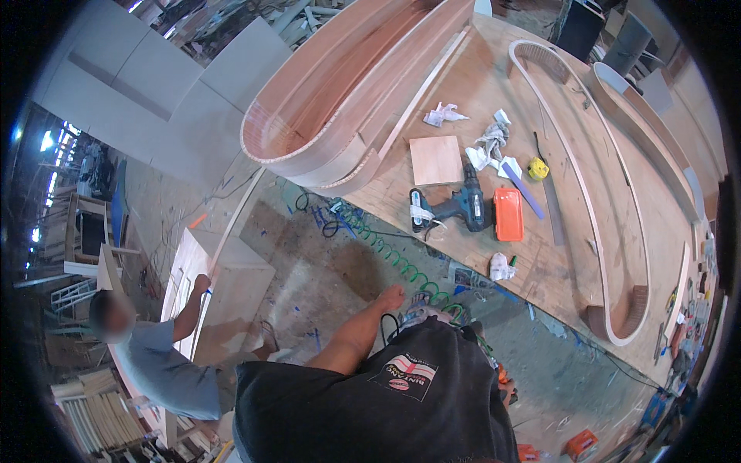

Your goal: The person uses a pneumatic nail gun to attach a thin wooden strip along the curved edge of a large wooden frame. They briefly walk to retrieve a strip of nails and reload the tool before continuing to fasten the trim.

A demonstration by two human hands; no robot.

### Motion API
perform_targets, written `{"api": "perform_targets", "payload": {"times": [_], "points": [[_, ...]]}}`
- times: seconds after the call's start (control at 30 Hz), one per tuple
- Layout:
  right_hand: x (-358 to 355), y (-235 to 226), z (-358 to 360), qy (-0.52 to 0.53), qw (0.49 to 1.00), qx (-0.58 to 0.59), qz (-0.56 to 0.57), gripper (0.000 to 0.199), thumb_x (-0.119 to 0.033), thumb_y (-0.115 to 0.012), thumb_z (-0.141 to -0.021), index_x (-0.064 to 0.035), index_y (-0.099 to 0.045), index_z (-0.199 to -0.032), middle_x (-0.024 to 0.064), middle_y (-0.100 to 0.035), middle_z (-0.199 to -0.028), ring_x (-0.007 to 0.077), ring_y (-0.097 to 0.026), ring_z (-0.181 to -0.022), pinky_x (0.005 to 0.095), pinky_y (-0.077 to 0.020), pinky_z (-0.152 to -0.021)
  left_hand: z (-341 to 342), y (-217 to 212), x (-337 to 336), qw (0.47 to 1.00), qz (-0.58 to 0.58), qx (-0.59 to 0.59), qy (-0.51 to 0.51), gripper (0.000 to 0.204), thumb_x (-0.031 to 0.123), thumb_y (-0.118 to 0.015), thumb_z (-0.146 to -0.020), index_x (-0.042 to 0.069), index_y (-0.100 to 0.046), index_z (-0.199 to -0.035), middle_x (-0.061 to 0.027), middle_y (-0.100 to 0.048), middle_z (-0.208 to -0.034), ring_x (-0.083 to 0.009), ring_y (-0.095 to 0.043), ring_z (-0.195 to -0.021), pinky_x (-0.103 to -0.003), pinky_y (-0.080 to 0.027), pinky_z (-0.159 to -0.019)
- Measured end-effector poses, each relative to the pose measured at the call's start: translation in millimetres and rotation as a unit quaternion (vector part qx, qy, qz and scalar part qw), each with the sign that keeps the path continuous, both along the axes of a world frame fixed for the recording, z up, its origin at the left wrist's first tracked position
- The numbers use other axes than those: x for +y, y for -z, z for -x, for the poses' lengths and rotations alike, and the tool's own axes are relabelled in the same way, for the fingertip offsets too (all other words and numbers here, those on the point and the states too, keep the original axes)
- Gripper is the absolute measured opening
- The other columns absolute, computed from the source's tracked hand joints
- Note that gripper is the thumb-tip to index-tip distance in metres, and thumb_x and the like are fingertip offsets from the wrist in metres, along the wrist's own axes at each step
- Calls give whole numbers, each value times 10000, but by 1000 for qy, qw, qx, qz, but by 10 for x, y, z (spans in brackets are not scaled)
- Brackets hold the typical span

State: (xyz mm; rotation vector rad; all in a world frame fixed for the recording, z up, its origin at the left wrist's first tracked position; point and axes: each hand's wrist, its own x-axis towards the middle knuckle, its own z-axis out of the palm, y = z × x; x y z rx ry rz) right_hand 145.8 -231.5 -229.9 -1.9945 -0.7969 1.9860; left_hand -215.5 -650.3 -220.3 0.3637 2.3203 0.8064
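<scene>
My left hand (392, 298) is held out in front of me, low beside the workbench. Its fingers are curled in and nothing shows in them. Just beyond it runs a coiled green air hose (397, 261), which passes down in front of my body. My right hand (510, 393) hangs at my right side, partly hidden by my dark shirt. It is closed on an orange and black tool (503, 376); most of the tool is out of sight, so its exact kind cannot be told.
On the plywood workbench (532, 266) lie a cordless drill (463, 207), an orange box (509, 214), a yellow tape measure (538, 168) and curved wooden frames (590, 201). A long rounded wooden shell (309, 100) overhangs its corner. At left, a person (166, 363) touches a pale panel (185, 270).
</scene>
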Motion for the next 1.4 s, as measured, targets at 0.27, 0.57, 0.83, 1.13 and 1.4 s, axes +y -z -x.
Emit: {"api": "perform_targets", "payload": {"times": [0.27,0.57,0.83,1.13,1.4], "points": [[-51,-1,-74,20,1000,1,-7,274,-189,-639,-931,30,-530,-1057,152,-646,-972,235,-644,-854,401,-550,-758,68,-242,129,997,16,-35,-60,212,193,-735,-792,19,-618,-823,-242,-648,-927,-419,-646,-905,-513,-496,-764],[-105,-31,-137,33,999,3,-5,277,-190,-632,-940,33,-526,-1066,160,-646,-981,239,-648,-863,405,-555,-766,77,153,-29,992,14,-124,-28,295,160,-850,-656,81,-752,-922,-173,-702,-995,-360,-685,-972,-438,-553,-847],[-133,-34,-172,38,999,3,-5,279,-191,-626,-949,36,-523,-1073,166,-647,-989,243,-651,-871,408,-559,-774,100,-31,29,981,5,-187,-50,321,105,-892,-630,100,-818,-943,-129,-778,-889,-261,-743,-819,-384,-585,-758],[-166,-61,-156,47,999,5,-2,281,-192,-619,-958,39,-519,-1082,174,-648,-998,247,-654,-880,411,-564,-782,65,141,-46,963,-109,-236,-77,183,58,-821,-708,64,-810,-891,-77,-748,-740,-183,-686,-656,-361,-538,-650],[-193,8,-197,72,997,12,-10,283,-193,-613,-966,42,-515,-1090,180,-648,-1006,251,-657,-888,415,-569,-790,160,140,27,984,-105,-141,-8,138,161,-713,-798,48,-783,-836,-128,-741,-748,-250,-691,-679,-401,-535,-671]]}}
